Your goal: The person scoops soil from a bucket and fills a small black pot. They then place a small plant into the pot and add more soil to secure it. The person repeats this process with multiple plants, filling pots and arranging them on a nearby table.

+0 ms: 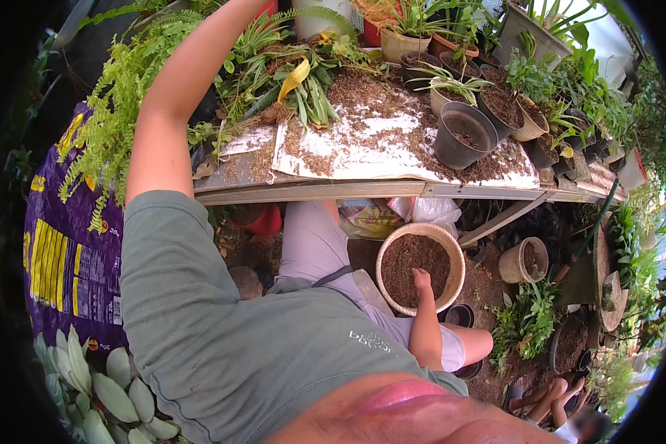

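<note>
My right hand [421, 279] is over the dark soil mix in a cream round pot [387, 277] with a braided-look rim, low between my legs. Its fingers are at the soil [413, 255], and whether they hold anything is too small to tell. My left arm reaches up past the table's left part, and its hand is out of view beyond the top edge. On the table, a black plastic pot [459, 152] with some soil stands near the front edge. Uprooted leafy plants [313, 100] with a yellow leaf lie behind a white sheet [366, 164] strewn with soil.
The table's front edge [311, 191] runs across before me, with a slanted brace [502, 222] below. Potted plants crowd its back and right. A purple printed bag [72, 250] stands left. A cream pot [524, 260] and cut greenery [527, 322] lie right. Another person [552, 397] sits lower right.
</note>
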`<state>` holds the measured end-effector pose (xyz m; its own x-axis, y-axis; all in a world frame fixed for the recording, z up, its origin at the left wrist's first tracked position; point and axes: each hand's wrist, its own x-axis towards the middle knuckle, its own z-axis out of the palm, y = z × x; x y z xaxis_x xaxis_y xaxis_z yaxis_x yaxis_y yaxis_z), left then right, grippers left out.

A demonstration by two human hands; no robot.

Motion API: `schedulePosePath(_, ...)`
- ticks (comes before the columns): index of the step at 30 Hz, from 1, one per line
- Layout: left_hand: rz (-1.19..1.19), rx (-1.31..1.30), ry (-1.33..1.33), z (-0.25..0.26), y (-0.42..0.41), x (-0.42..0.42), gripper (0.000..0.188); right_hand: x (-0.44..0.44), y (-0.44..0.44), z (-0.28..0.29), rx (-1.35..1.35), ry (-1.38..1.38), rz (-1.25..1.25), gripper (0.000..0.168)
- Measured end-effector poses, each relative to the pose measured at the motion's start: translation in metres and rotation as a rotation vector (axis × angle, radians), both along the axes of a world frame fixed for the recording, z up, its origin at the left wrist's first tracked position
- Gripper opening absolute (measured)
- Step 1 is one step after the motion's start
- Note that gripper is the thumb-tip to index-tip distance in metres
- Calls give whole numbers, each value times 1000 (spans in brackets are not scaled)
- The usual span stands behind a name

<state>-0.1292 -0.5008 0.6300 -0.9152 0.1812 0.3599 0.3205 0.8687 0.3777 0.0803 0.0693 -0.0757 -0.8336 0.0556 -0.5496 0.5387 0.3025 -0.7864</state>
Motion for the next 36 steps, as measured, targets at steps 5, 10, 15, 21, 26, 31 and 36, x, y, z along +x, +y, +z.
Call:
schedulePosePath(5,68,200,-210,-26,14,-5,36,-14,17,-47,13,62,63,39)
schedulePosePath(10,-2,231,-283,-89,35,-13,45,-11,10,-48,32,79,63,35)
schedulePosePath(15,4,-431,-246,-97,23,-45,44,-6,25,-47,-5,30,38,33)
schedulePosePath(21,356,-453,-578,-76,-34,-59,22,-3,15,-20,-77,-45,-15,28)
schedulePosePath(26,185,-90,-426,-57,-81,-24,9,-10,-1,-14,-27,-8,0,28)
schedulePosePath(31,100,471,-138,-49,-17,28,28,-16,8,-36,8,13,56,32)
schedulePosePath(36,-125,760,-117,-57,80,65,49,-32,31,-104,75,69,-5,30)
